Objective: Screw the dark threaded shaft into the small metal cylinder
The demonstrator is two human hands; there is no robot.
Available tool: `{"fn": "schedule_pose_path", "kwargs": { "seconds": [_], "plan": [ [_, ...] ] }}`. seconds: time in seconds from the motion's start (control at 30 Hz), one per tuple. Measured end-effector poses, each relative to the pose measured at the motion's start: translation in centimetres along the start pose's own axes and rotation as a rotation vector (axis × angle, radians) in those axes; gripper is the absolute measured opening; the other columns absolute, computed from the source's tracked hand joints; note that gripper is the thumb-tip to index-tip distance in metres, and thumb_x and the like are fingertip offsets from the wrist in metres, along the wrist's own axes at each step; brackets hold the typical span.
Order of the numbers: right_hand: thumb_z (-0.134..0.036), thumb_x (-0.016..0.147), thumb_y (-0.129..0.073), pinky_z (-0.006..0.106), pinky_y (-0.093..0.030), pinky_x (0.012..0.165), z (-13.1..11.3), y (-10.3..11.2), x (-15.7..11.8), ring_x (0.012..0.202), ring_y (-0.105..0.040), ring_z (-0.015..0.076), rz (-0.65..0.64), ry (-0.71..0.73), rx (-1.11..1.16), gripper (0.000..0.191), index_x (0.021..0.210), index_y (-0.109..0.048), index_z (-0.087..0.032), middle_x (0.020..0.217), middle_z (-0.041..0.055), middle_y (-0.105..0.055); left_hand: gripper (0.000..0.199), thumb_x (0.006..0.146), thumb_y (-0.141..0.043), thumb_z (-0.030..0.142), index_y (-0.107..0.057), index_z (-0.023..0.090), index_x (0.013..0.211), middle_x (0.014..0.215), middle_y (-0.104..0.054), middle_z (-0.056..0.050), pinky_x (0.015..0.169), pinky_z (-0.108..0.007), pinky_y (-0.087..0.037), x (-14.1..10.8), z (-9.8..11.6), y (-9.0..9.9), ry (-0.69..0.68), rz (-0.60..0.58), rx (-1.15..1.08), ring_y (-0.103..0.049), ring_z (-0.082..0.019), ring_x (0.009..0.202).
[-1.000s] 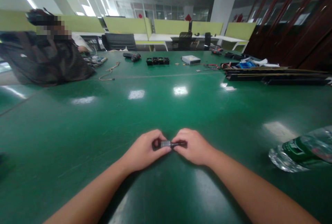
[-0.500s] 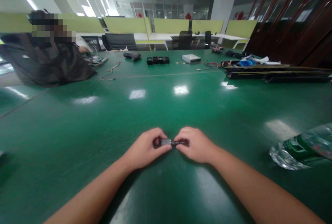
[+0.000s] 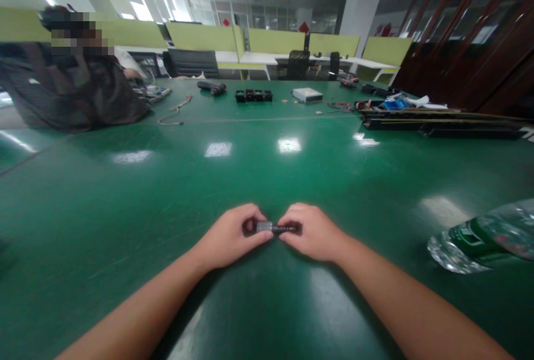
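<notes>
Low over the green table (image 3: 254, 173), a small grey cylinder with a dark ridged shaft (image 3: 264, 227) lies level between my hands. My left hand (image 3: 234, 236) pinches its grey end between thumb and fingers. On the other side my right hand (image 3: 312, 232) closes thumb and fingertips round the dark shaft. The fingertips hide both ends of the piece, and its exact kind is too small to make out.
A clear bottle with a green label (image 3: 479, 237) lies at the right. Far left stands a dark bag (image 3: 79, 90), with a person behind it. Along the back are a black module (image 3: 253, 95), a white box (image 3: 307, 94), cables and long black strips (image 3: 442, 121).
The camera view has shifted and tilted slightly. Both hands keep the same hold on the small piece, with no clear movement of the fingers.
</notes>
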State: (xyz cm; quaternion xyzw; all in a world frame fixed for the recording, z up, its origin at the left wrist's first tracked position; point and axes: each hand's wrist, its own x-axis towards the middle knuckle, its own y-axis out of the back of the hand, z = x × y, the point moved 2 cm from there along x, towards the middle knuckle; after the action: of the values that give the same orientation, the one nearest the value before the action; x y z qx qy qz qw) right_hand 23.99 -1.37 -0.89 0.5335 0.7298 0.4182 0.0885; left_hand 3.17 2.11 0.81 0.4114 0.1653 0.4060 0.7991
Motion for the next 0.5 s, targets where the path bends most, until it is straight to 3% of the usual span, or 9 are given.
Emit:
{"fn": "schedule_pose_path", "kwargs": {
  "seconds": [0.5],
  "plan": [
    [-0.019,0.08,-0.073,0.027,-0.043,0.071,0.21,0.37,-0.07,0.077,-0.058,0.0151,-0.012,-0.028,-0.008,0.006,0.086,-0.073,-0.017,0.079,0.0023,-0.067,0.028,0.085,-0.066,0.046,-0.068,0.019,0.089,0.075,-0.062,0.0,0.062,-0.025,-0.042,-0.02,0.03,0.03,-0.002,0.005,-0.006,-0.058,-0.016,0.068]
  ]
}}
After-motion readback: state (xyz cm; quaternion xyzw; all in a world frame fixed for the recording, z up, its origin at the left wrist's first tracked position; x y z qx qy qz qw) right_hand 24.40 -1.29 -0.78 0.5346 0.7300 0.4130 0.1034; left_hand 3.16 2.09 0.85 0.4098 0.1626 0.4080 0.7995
